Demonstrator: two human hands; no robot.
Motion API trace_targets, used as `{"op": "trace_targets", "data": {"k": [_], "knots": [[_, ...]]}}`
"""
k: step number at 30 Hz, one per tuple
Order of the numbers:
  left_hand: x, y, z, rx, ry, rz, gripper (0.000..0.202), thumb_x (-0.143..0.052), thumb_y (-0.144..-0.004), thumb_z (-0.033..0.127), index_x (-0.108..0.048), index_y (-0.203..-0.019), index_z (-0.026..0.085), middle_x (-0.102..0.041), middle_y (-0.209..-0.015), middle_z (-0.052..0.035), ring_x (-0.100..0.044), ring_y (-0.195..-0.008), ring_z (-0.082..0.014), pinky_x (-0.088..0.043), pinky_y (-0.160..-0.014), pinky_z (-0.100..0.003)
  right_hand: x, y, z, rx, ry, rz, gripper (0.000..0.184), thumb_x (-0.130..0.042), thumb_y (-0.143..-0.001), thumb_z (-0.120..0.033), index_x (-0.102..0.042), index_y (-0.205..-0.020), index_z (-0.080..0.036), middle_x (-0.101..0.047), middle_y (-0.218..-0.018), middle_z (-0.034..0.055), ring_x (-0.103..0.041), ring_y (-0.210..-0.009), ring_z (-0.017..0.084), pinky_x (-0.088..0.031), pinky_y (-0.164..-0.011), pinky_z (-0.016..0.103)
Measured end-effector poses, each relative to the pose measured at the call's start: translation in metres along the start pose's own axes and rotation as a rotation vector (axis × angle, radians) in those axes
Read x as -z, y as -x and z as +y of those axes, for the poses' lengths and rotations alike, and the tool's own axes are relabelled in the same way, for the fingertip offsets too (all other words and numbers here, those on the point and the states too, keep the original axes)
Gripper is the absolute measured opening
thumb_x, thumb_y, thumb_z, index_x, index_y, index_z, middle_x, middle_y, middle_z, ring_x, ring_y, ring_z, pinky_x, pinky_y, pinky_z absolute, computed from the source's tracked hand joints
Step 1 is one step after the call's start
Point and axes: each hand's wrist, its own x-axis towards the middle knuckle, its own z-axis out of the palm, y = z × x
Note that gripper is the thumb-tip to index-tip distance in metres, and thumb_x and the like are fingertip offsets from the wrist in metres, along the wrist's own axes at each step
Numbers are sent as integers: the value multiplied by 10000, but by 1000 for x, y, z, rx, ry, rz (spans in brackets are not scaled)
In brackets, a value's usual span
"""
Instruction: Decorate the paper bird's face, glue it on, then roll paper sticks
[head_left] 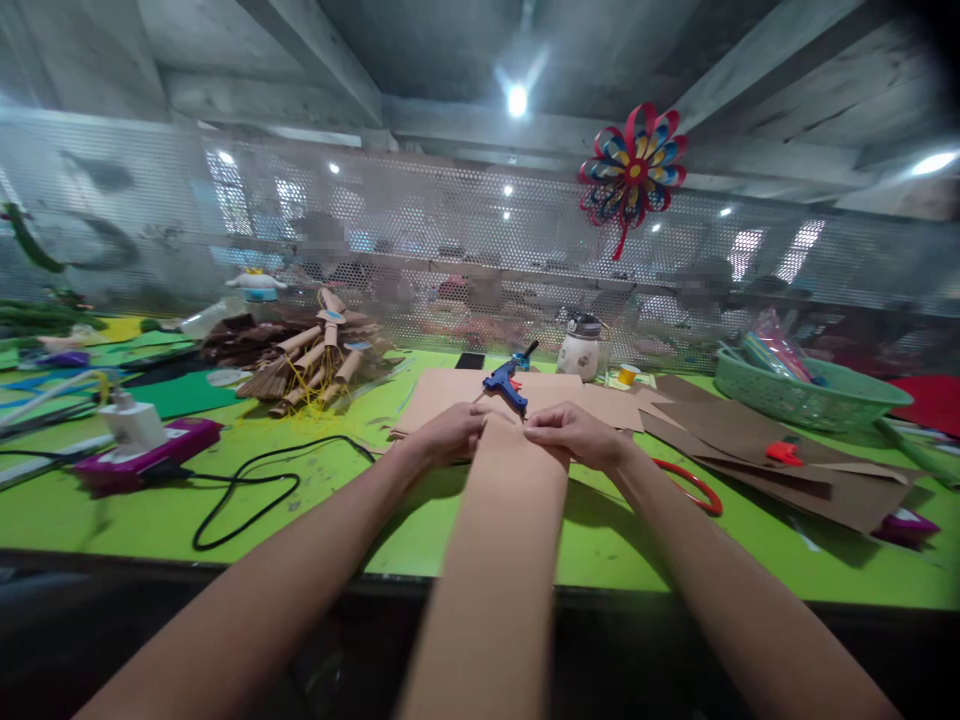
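A long tan paper strip (502, 560) stretches from my hands toward me and over the table's front edge. My left hand (454, 432) grips its far left corner with closed fingers. On the far right corner, my right hand (574, 432) pinches the same strip between thumb and fingers. Just beyond the strip lies a blue glue gun (504, 386) with a red trigger. Flat tan paper sheets (442, 392) lie under the glue gun and behind my hands. The undersides of both hands are hidden.
To the left are rolled brown paper pieces (311, 360), a purple power strip (150, 455) and a looping black cable (247, 480). At right lie orange-handled scissors (694, 488), brown sheets (750, 430) and a green basket (810, 395). A lidded jar (581, 350) stands behind.
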Motion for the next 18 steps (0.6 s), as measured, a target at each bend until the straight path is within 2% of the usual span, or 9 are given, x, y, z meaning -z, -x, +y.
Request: {"op": "trace_targets", "data": {"k": [3,5,8,10,14,18], "knots": [[3,1,2,40,13,9,458,-520,-755,508,-612,-946,102,-617,-841,-83,-556,-697,-128,-424,-635,-245,2,-1,3,-21,140,-25,295,-603,-720,-397,-604,-741,-103,-527,-646,5,-449,-566,88,-340,-530,214],[1,2,4,45,-139,17,481,-524,-728,541,-637,-895,104,-615,-776,-60,-530,-646,-119,-392,-587,-225,1,-3,6,1,251,12,307,-576,-737,-408,-585,-695,-104,-474,-601,-15,-395,-541,75,-295,-504,205],[-4,4,6,-35,-481,18,384,-621,-661,465,-646,-747,92,-558,-633,-5,-463,-584,-102,-329,-531,-203,0,-7,10,41,385,67,315,-552,-752,-407,-555,-644,-111,-409,-558,-35,-333,-517,64,-241,-481,202],[-7,5,6,-88,-580,4,342,-621,-668,421,-634,-713,83,-519,-594,11,-431,-569,-93,-306,-515,-197,-1,-9,11,56,410,90,314,-549,-752,-410,-554,-645,-115,-401,-545,-38,-322,-504,62,-226,-470,204],[-5,5,4,-134,-549,13,339,-568,-720,401,-627,-811,80,-534,-628,1,-442,-568,-92,-319,-508,-193,-1,-9,12,38,266,112,308,-613,-695,-419,-600,-764,-119,-451,-544,-35,-342,-468,58,-219,-436,200],[-1,4,1,-150,-467,48,332,-570,-725,399,-625,-855,99,-601,-717,-31,-523,-630,-122,-373,-542,-205,2,-8,11,15,64,147,346,-708,-607,-348,-629,-869,-135,-541,-594,-23,-408,-470,56,-276,-436,191]]}}
